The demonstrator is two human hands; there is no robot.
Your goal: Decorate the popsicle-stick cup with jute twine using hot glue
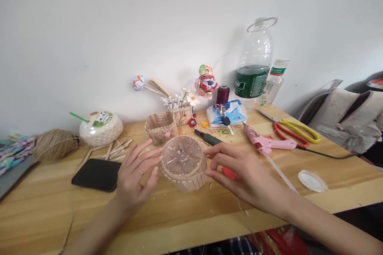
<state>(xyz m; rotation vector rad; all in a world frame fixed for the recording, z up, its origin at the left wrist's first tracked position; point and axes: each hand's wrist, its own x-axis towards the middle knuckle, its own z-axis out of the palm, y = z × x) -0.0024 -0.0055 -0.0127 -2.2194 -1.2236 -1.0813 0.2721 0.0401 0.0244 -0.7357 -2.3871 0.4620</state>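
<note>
Both hands are working around a small round container (184,163) that is standing near the middle of the desk (329,167). It is a clear plastic piece turned with its base upward, and flat wooden sticks are standing side by side around its wall. The left hand (136,175) is spread, with the fingertips touching the left side of the container. The right hand (242,173) is also loosely spread; its fingers are reaching to the right side, touching or almost touching the sticks.

I judge that the person is pressing or checking the ring of sticks. The next move is probably calling for an even, gentle squeeze from both sides, so that no stick is tilting.

On the desk, a pink glue gun (267,141) is lying to the right, with scissors (291,129) farther right. A black phone (97,174) is lying on the left, loose sticks (116,149) and a ball of twine (55,143) beyond it. A second stick box (160,126) is standing just behind the container. A big water bottle (254,67) is standing far, against the plain white wall.
</note>
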